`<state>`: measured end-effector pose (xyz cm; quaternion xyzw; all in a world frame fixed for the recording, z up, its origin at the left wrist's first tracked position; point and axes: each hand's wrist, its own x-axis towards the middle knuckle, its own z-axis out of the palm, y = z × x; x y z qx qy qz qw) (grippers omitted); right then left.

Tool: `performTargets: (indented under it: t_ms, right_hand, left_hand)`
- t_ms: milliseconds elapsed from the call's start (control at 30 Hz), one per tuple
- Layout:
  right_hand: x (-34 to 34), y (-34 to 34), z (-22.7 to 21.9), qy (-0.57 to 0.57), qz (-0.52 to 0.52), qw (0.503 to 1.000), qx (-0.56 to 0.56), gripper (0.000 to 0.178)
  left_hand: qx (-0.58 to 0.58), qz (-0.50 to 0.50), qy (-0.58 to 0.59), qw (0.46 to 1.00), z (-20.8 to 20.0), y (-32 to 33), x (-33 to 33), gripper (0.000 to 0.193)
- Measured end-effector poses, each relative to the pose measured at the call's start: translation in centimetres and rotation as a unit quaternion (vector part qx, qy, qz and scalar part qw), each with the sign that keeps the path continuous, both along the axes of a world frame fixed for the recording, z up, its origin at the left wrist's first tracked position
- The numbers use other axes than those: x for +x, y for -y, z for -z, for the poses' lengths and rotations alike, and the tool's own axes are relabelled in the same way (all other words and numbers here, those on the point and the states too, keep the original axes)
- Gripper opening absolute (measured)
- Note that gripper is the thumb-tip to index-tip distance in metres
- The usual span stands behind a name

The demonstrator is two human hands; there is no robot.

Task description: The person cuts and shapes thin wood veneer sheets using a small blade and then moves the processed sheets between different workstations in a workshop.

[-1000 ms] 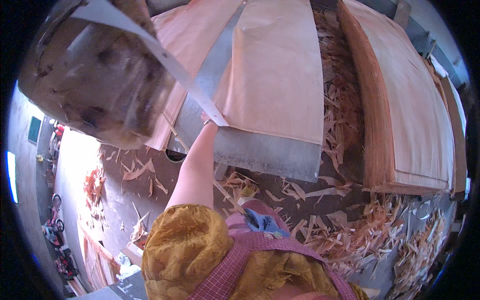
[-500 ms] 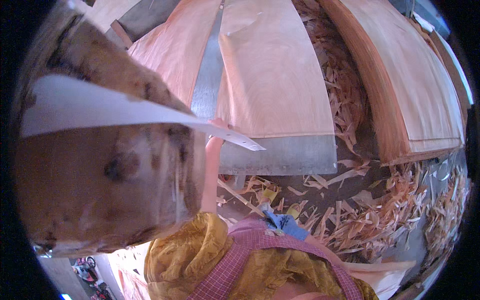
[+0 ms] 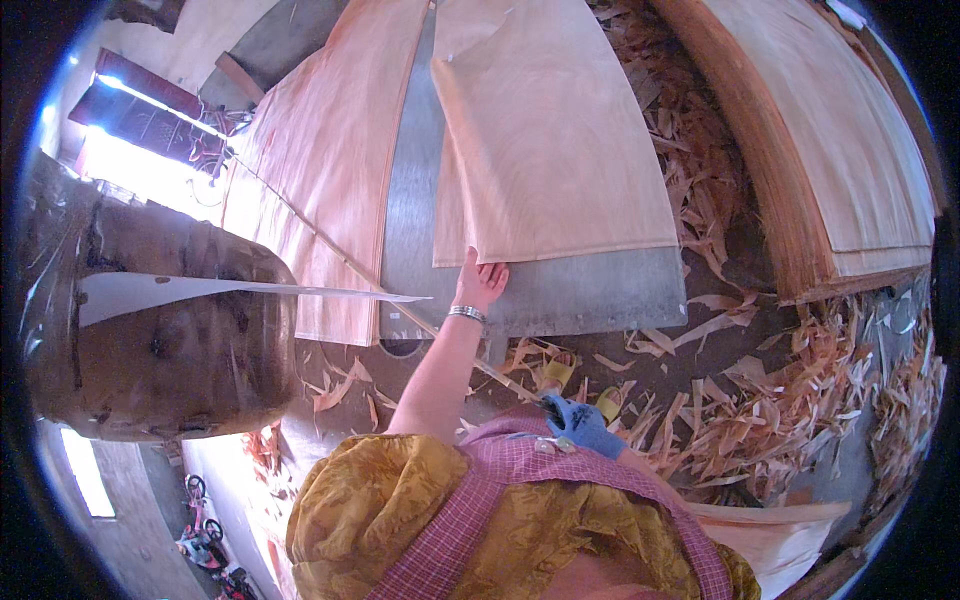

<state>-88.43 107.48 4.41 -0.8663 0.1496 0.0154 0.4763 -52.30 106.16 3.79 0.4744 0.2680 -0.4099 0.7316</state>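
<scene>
My bare left hand (image 3: 482,283), a bracelet at its wrist, reaches to the front edge of a thin pale wood veneer sheet (image 3: 570,160). Its thumb stands apart from the fingers and touches the sheet's edge. This sheet lies on a grey flat board (image 3: 600,295), and a raised fold runs along its left side. Close to my body, my right hand (image 3: 585,425) wears a blue glove and is closed around the lower end of a long thin stick (image 3: 335,247). The stick slants away to the far left, passing beneath my left forearm.
Left of the grey board lies more veneer (image 3: 320,130). A tall veneer stack (image 3: 850,150) stands at right. Wood scraps (image 3: 750,420) litter the floor. A large brown, plastic-covered object (image 3: 190,350) with a white strip (image 3: 200,290) looms at left. A motorcycle (image 3: 205,530) stands at lower left.
My left hand has moved right, from the sheet's left corner along its front edge. The brown object takes up less of the view, uncovering the stick and the left veneer.
</scene>
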Motion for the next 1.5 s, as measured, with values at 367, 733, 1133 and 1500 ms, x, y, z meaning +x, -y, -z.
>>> performTargets:
  t_ms: [367, 733, 1133, 1500]
  right_hand:
    - [-4.4, 1.4, 0.8, 0.039, 0.125, 0.991, -0.035, 0.038]
    - [-8.6, 4.7, -6.1, -0.013, 0.248, 0.957, -0.152, 0.033]
    - [-15.0, 4.8, -6.0, -0.088, 0.357, 0.896, -0.25, 0.035]
    - [-6.4, 7.9, -6.8, -0.101, 0.382, 0.895, -0.207, 0.04]
  left_hand:
    - [0.046, -0.108, 0.319, 0.94, -11.1, 7.3, -1.5, 0.031]
    - [0.146, -0.01, 0.611, 0.778, -22.8, 14.4, -1.4, 0.03]
    - [0.008, -0.047, 0.581, 0.813, -24.9, 14.3, -4.9, 0.022]
    - [0.015, -0.05, 0.44, 0.896, -18.5, 8.6, -3.0, 0.037]
